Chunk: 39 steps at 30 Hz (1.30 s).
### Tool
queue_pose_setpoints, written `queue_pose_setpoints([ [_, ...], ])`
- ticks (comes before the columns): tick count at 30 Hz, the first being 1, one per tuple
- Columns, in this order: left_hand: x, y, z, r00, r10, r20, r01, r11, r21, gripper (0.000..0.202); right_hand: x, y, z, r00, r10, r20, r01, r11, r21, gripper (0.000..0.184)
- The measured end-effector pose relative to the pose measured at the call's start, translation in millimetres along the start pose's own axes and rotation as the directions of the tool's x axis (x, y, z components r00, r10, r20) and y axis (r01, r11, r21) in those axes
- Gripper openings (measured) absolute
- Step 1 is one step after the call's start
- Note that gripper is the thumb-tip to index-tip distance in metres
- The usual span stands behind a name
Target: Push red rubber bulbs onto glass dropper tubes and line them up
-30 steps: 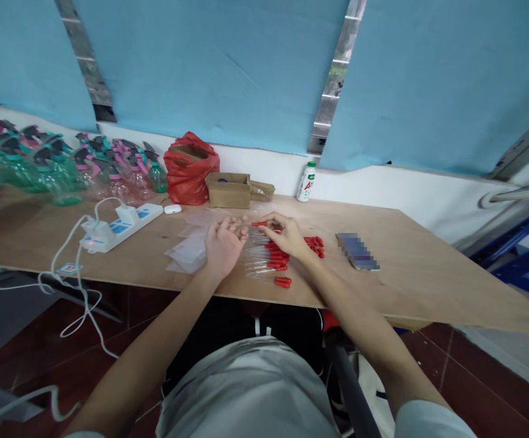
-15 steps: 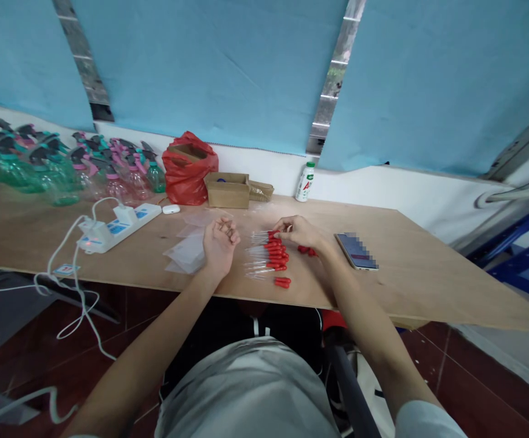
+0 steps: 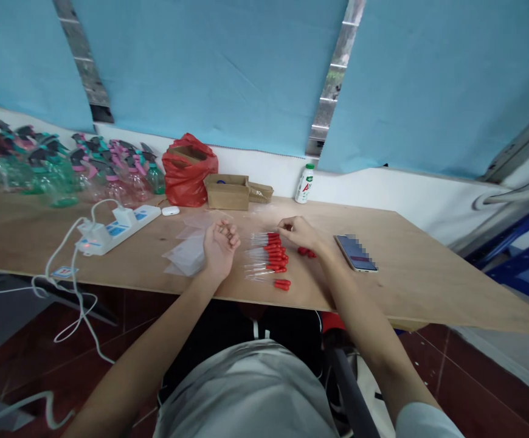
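Observation:
Several glass droppers with red rubber bulbs (image 3: 273, 249) lie in rows on the table, tips pointing left. Just beyond the uppermost bulbs is my right hand (image 3: 301, 232), thumb and fingers bent and slightly apart, with nothing visible between them. To the left of the glass tips, my left hand (image 3: 220, 249) rests on its side, fingers loosely curled and apart, nothing visible in it. Clear plastic bags (image 3: 186, 252) lie flat beside that hand. A few loose red bulbs (image 3: 306, 251) sit below my right wrist.
A phone (image 3: 356, 253) lies right of my right forearm. Along the back stand a white bottle (image 3: 304, 184), an open cardboard box (image 3: 228, 192) and a red plastic bag (image 3: 189, 176). A power strip (image 3: 118, 230) with cables and several spray bottles (image 3: 55, 173) occupy the left.
My right hand has let go of the uppermost red bulbs and shifted slightly right. My left hand has hardly moved. A blurred brown shape has appeared by the spray bottles at the left edge.

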<state>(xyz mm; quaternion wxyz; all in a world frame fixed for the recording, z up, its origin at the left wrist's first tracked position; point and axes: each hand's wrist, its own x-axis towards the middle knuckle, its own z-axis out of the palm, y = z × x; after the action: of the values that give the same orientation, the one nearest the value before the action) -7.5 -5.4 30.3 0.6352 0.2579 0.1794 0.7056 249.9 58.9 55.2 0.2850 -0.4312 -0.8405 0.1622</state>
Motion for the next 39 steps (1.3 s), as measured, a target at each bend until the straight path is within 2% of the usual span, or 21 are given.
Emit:
queue_pose_setpoints([
  [3, 0.2, -0.1, -0.2, 1.000, 0.003, 0.001, -0.003, 1.000, -0.001, 0.020, 13.2, 11.0, 9.4, 0.991, -0.043, -0.129, 0.042, 0.999, -0.010, 0.028],
  [6, 0.1, 0.2, -0.1, 1.000, -0.006, -0.015, 0.006, 1.000, 0.008, 0.018, 34.3, 19.7, 15.7, 0.989, -0.038, -0.144, 0.021, 0.993, -0.115, 0.025],
  [10, 0.0, 0.0, -0.7, 1.000, -0.012, -0.021, 0.012, 1.000, 0.004, 0.016, 69.8, 26.5, 17.3, 0.997, 0.062, 0.040, -0.043, 0.929, -0.369, 0.028],
  [15, 0.7, -0.4, -2.0, 0.999, -0.019, -0.038, 0.019, 1.000, 0.003, 0.017, 100.4, 32.7, 11.7, 0.964, 0.161, 0.211, -0.060, 0.907, -0.416, 0.027],
  [19, 0.7, -0.1, -1.5, 0.999, -0.030, -0.041, 0.030, 1.000, 0.006, 0.016, 100.2, 36.5, 4.0, 0.908, 0.208, 0.365, -0.059, 0.923, -0.379, 0.028],
  [24, 0.7, -0.4, -1.3, 0.999, -0.028, -0.017, 0.028, 1.000, 0.000, 0.015, 85.1, 41.4, -6.4, 0.851, 0.268, 0.453, -0.099, 0.927, -0.361, 0.036],
  [29, 1.8, -0.9, -3.4, 0.999, -0.042, -0.016, 0.041, 0.999, -0.003, 0.016, 75.3, 47.1, -7.1, 0.865, 0.296, 0.405, -0.126, 0.909, -0.396, 0.034],
  [33, 2.4, -0.4, -4.2, 0.999, -0.035, -0.016, 0.036, 0.999, 0.013, 0.016, 70.6, 50.6, -7.1, 0.890, 0.304, 0.340, -0.144, 0.895, -0.422, 0.021],
  [37, 2.2, -2.6, -1.1, 0.999, -0.031, -0.037, 0.034, 0.996, 0.080, 0.016, 60.6, 44.4, -15.6, 0.945, 0.243, 0.220, -0.147, 0.913, -0.380, 0.021],
  [39, 1.0, -6.2, 1.5, 0.999, 0.019, -0.033, -0.014, 0.987, 0.161, 0.014, 52.1, 33.1, -20.9, 0.975, 0.172, 0.139, -0.132, 0.957, -0.259, 0.024],
])
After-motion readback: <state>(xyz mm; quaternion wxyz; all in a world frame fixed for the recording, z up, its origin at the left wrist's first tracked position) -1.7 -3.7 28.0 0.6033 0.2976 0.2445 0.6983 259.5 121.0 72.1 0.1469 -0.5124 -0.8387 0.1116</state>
